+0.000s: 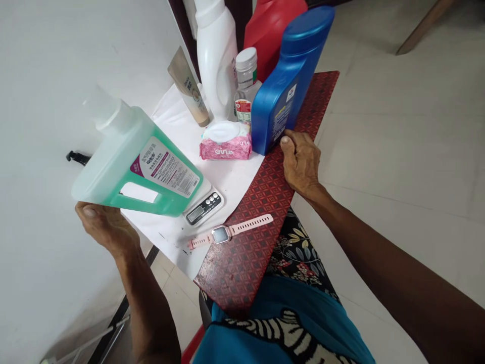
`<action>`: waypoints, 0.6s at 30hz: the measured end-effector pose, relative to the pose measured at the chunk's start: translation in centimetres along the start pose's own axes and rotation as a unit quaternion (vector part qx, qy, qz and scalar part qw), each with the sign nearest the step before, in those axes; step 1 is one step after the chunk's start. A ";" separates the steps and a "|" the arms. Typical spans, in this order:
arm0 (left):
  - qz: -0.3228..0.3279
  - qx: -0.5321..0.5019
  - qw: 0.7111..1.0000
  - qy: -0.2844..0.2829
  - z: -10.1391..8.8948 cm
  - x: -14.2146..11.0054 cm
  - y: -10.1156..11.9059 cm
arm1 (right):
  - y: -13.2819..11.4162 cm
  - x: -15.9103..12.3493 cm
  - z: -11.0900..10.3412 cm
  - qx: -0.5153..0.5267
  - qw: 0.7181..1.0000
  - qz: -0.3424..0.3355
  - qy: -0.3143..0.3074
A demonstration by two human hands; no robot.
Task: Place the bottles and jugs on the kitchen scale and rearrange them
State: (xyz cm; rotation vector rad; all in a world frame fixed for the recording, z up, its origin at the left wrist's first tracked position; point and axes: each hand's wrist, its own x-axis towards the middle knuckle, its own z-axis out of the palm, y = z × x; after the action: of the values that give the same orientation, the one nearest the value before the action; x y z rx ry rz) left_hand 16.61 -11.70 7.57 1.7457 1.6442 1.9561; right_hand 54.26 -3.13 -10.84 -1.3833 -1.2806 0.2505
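Observation:
My left hand [104,225] grips the bottom of a large clear jug of green liquid [132,162], holding it tilted above a small digital scale [203,206]. The jug hides most of the scale's platform. My right hand [301,164] rests on the red patterned tabletop [261,212], fingers curled, its thumb against the base of a tall blue bottle [284,86]. A pink smartwatch [227,233] lies flat in front of the scale.
White paper [182,126] covers the table's left part. On it stand a white bottle [215,55], a small clear bottle [247,81], a beige tube [189,88] and a pink wipes pack [226,141]. A red jug [269,25] stands behind. White wall at left, tiled floor at right.

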 end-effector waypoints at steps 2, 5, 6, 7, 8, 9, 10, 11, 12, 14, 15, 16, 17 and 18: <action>-0.018 -0.062 0.998 0.011 1.1 -0.4 0.4 | 0.1 0.0 0.0 -0.007 1.000 -0.002 0.001; -0.054 -0.088 0.995 0.001 3.1 -0.8 1.0 | 0.2 -0.1 0.0 -0.025 1.000 -0.002 0.003; -0.067 -0.097 0.993 0.015 3.7 -0.8 1.1 | 0.3 -0.2 0.0 -0.029 1.000 -0.002 0.003; -0.080 -0.109 0.990 0.037 4.2 -0.7 1.1 | 0.3 -0.2 0.0 -0.032 0.999 -0.003 0.003; -0.093 -0.121 0.986 0.064 4.7 -0.5 1.1 | 0.3 -0.2 0.0 -0.034 0.999 -0.003 0.004; -0.107 -0.133 0.981 0.089 5.0 -0.2 1.1 | 0.3 -0.2 0.0 -0.035 0.999 -0.004 0.005; -0.119 -0.139 0.977 0.112 5.1 0.1 1.0 | 0.3 -0.2 0.0 -0.035 0.999 -0.006 0.006; -0.128 -0.142 0.973 0.131 5.1 0.5 0.9 | 0.3 -0.2 0.0 -0.035 0.999 -0.008 0.005; -0.135 -0.142 0.970 0.144 4.9 0.9 0.7 | 0.2 -0.2 0.1 -0.036 0.999 -0.009 0.005; -0.132 -0.138 0.968 0.166 4.3 1.8 0.1 | 0.2 -0.1 0.1 -0.042 0.999 -0.011 0.007; -0.122 -0.131 0.968 0.178 3.8 2.3 -0.3 | 0.2 -0.1 0.2 -0.047 0.999 -0.011 0.010; -0.110 -0.122 0.967 0.193 3.3 2.9 -0.7 | 0.2 -0.1 0.2 -0.052 0.998 -0.013 0.014; -0.097 -0.108 0.967 0.210 2.8 3.6 -1.3 | 0.3 -0.1 0.3 -0.057 0.998 -0.014 0.018; -0.085 -0.092 0.966 0.227 2.4 4.2 -2.0 | 0.3 -0.1 0.3 -0.063 0.998 -0.015 0.020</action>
State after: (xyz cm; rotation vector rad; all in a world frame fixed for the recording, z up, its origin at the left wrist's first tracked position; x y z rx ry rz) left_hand 15.71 -6.64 8.62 1.1054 1.5883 2.4542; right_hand 54.17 -2.95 -11.27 -1.4661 -1.3013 0.1221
